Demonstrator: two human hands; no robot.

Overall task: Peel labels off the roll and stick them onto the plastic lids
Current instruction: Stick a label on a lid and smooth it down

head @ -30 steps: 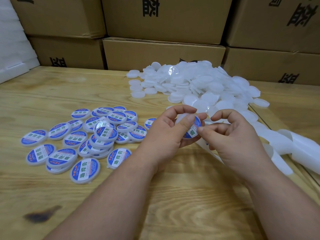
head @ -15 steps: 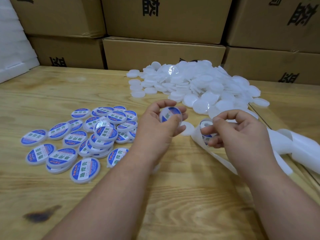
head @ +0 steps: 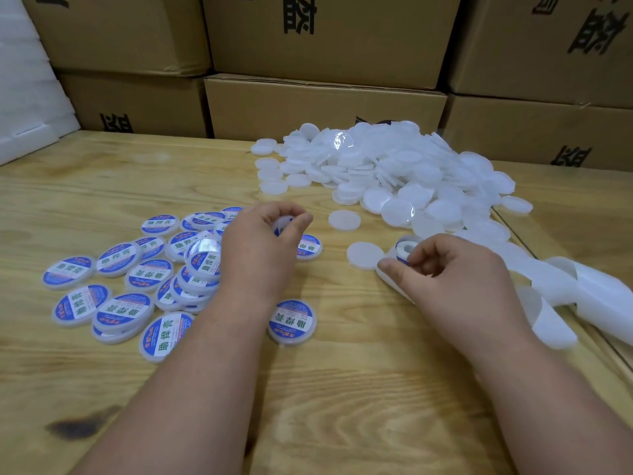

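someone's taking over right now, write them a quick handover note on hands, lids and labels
Left hand has a grip on a freshly labelled lid above the labelled lids at left.
Right hand pinches the label roll on the table.
Done: a couple dozen lids labelled.
Left: set this lid down; two blank lids lie near the roll, and a big blank pile waits behind.

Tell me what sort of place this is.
Probably a small packing workshop or stockroom: stacked cardboard boxes line the back of a wooden table, with a heap of plain white lids and a spread of labelled lids for hand labelling.
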